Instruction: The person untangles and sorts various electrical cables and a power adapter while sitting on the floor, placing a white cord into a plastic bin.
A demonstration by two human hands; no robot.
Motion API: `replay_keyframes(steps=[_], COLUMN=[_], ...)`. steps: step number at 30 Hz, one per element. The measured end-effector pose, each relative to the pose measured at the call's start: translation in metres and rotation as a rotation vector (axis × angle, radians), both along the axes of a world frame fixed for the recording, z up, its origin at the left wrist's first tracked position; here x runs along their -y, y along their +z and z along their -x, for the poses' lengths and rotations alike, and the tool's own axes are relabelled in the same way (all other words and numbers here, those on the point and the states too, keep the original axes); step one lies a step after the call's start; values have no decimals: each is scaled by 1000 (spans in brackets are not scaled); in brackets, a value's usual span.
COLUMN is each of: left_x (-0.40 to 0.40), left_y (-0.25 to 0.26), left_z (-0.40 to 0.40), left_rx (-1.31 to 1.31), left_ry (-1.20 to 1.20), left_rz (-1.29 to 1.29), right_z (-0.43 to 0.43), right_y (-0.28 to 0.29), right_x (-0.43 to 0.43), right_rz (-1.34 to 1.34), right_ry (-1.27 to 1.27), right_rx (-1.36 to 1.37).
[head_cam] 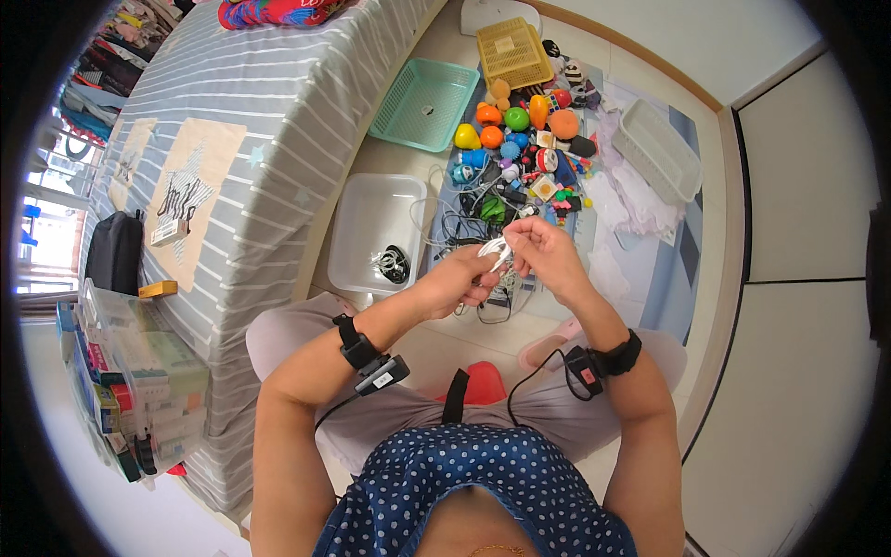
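A coiled white cable point(495, 250) is held in front of me, above the floor. My left hand point(461, 280) grips the coil between thumb and fingers. My right hand point(543, 254) pinches the coil's upper right side with thumb and forefinger. Below and beyond my hands lies a tangle of black, grey and white cables point(459, 221). To the left stands a white plastic tub point(351, 233) with a bundled black cable point(395, 264) and a pale cable bundle point(379, 263) in its near right corner.
A mint-green basket point(426, 90), stacked yellow baskets point(511, 52) and a pale grey basket point(658, 150) surround many toys point(516, 118) on a mat. White and lilac cloth point(630, 195) lies right. A bed point(278, 139) runs along the left, with a clear storage box point(163, 397) near it.
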State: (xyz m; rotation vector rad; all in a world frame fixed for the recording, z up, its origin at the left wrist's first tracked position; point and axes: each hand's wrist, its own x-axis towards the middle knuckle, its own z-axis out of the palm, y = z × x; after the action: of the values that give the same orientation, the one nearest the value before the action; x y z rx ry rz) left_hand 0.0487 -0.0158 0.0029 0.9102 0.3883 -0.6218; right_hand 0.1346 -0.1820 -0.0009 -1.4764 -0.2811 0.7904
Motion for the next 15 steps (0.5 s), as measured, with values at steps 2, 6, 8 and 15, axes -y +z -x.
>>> replay_keyframes(steps=[2, 6, 8, 15], left_x=[-5, -13, -12, -14], left_y=[-12, -43, -53, -72], left_z=[0, 8, 12, 18], left_rx=[-106, -262, -296, -374], left_ry=[55, 55, 23, -2], left_rz=[86, 87, 105, 80], right_z=[-4, -11, -14, -14], right_y=[-12, -47, -76, -211], right_x=[2, 6, 10, 27], right_rz=[62, 158, 177, 209], right_ry=[-9, -40, -40, -219], right_rx=[-9, -96, -152, -375])
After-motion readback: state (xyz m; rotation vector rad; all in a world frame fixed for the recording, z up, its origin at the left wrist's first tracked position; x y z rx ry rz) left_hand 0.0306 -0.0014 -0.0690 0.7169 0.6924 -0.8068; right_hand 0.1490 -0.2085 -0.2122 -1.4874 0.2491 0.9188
